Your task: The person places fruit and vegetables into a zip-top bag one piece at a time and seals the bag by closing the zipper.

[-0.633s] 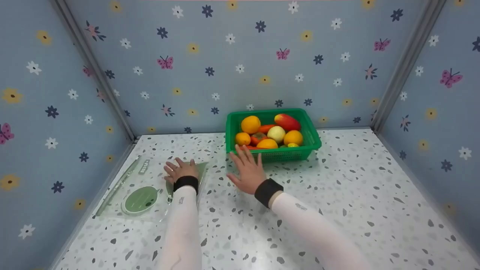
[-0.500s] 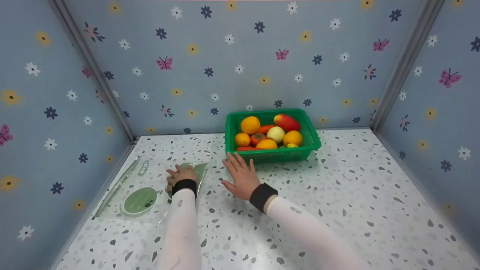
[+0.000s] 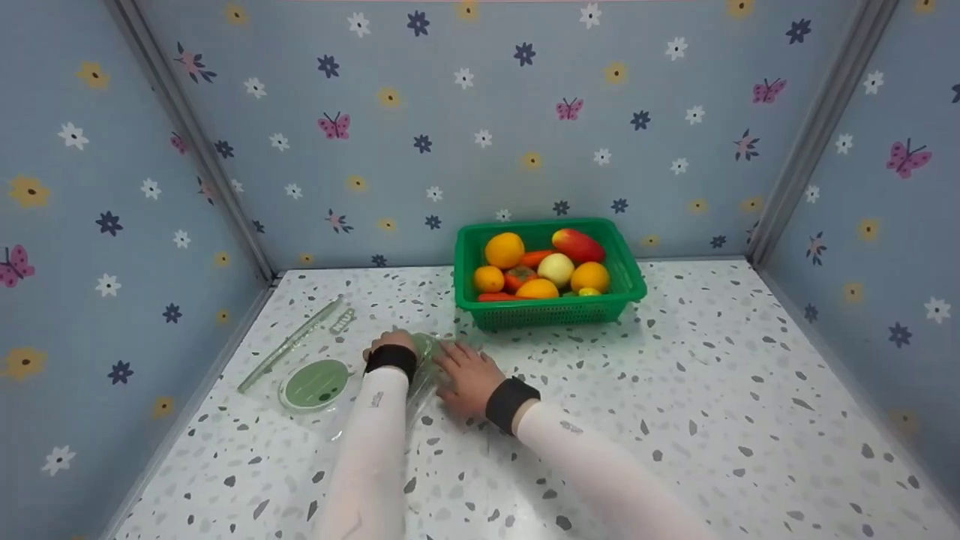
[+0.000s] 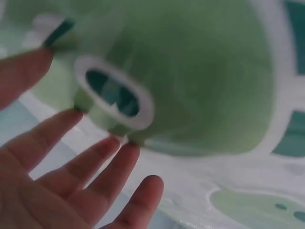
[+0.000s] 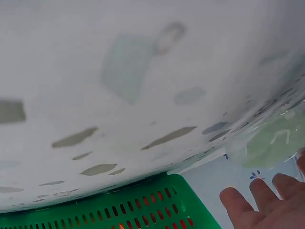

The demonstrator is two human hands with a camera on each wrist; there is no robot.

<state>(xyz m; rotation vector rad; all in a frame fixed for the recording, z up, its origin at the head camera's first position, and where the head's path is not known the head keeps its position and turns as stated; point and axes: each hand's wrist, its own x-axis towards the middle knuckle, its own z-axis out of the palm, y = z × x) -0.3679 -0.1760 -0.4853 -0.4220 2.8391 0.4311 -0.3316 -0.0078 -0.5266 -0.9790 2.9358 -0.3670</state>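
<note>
A clear plastic bag with green printing (image 3: 316, 384) lies on the left of the table; its right part looks gathered between the hands. My left hand (image 3: 392, 343) is over that part, fingertips mostly hidden in the head view. The left wrist view shows its thumb and fingers (image 4: 97, 164) apart, tips touching the film beside a green printed shape (image 4: 200, 86). My right hand (image 3: 471, 381) reaches in from the right with extended fingers at the bag's right edge. In the right wrist view its fingertips (image 5: 259, 193) are close to the film (image 5: 274, 143); contact is unclear there.
A green basket (image 3: 551, 313) of fruit and vegetables stands against the back wall, just beyond the right hand. It holds oranges (image 3: 504, 250), a mango (image 3: 577, 245) and a persimmon (image 3: 520, 278), among others. Floral-patterned walls (image 3: 480, 112) enclose the speckled table (image 3: 675, 390).
My right hand has come down and left from the basket's front to the bag's edge. My left hand has moved slightly right, and the bag has shifted right with it.
</note>
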